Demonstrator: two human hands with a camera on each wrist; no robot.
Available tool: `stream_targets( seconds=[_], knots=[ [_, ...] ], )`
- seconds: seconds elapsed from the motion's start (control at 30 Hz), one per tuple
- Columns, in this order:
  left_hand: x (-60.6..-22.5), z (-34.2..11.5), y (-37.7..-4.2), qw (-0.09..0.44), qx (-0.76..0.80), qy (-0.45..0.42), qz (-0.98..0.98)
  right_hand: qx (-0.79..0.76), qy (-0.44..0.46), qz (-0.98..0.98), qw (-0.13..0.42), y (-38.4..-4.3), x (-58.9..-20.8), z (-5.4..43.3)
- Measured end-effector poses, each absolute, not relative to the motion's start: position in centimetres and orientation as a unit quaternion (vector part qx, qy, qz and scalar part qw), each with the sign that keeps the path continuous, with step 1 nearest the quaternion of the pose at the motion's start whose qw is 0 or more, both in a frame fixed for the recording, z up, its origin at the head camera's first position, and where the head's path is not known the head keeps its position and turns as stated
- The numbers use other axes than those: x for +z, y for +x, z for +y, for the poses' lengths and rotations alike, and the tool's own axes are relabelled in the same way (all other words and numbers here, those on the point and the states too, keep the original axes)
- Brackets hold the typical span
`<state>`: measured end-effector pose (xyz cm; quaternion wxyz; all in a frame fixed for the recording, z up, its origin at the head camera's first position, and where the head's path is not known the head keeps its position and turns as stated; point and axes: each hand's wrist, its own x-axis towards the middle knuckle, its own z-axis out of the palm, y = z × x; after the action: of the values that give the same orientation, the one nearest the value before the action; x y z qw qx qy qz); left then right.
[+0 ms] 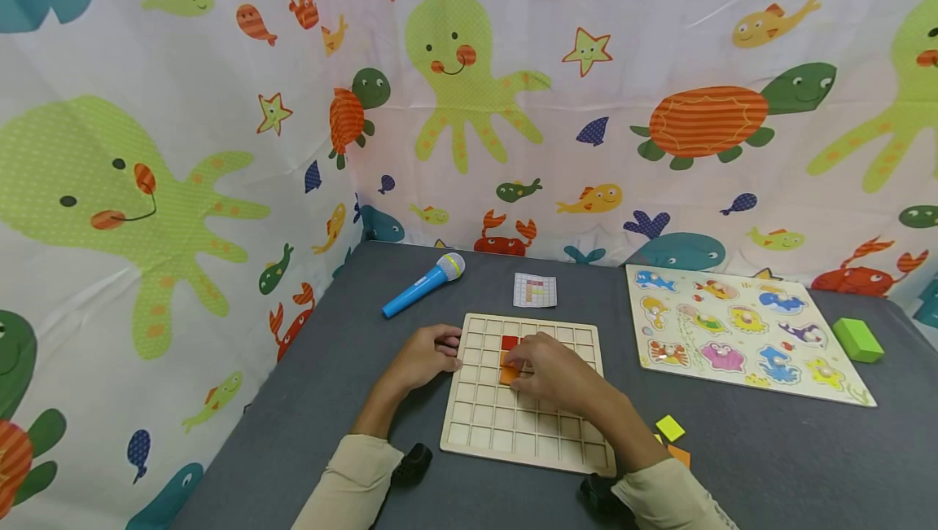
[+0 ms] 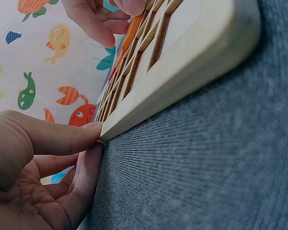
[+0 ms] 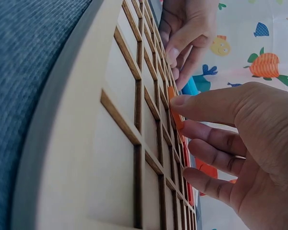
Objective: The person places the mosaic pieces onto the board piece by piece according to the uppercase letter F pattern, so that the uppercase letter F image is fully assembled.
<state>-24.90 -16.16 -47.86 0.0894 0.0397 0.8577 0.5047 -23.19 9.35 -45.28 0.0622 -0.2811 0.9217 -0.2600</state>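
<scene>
A wooden grid board (image 1: 476, 424) with square cells lies on the dark cloth. My left hand (image 1: 427, 361) pinches its left edge, with thumb and fingers meeting at the rim in the left wrist view. Over the upper middle of the board, my right hand (image 1: 553, 375) has thumb and index finger at opposite ends of an orange square tile (image 3: 174, 106). That tile sits in or just above a cell; how deep it lies, I cannot tell. A red tile (image 1: 509, 342) is in the column just beyond, partly behind the fingers.
A small printed grid card (image 1: 535, 290) lies beyond the board, with a blue toy microphone (image 1: 421, 290) to its left. At right are a sea-animal peg puzzle (image 1: 733, 326) and a green block (image 1: 857, 340). A yellow-green tile (image 1: 670, 428) and orange tile (image 1: 679, 455) lie beside my right forearm.
</scene>
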Motion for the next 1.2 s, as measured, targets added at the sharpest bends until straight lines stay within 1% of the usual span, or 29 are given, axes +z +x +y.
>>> stream_targets(
  seconds=[0.4,0.77,1.2],
  knots=[
    [-47.8,-16.2,-24.9,0.088,0.504,0.042,0.858,-0.262,-0.281,0.921,0.067,-23.2,-45.1,9.2],
    [-47.9,-16.2,-25.0,0.092,0.505,0.049,0.857,-0.268,-0.302,0.913,0.059,-23.1,-45.0,9.2],
    [-48.0,-16.2,-25.0,0.086,0.511,0.046,0.854,-0.326,-0.291,0.896,0.074,-22.8,-44.8,10.5]
  ],
)
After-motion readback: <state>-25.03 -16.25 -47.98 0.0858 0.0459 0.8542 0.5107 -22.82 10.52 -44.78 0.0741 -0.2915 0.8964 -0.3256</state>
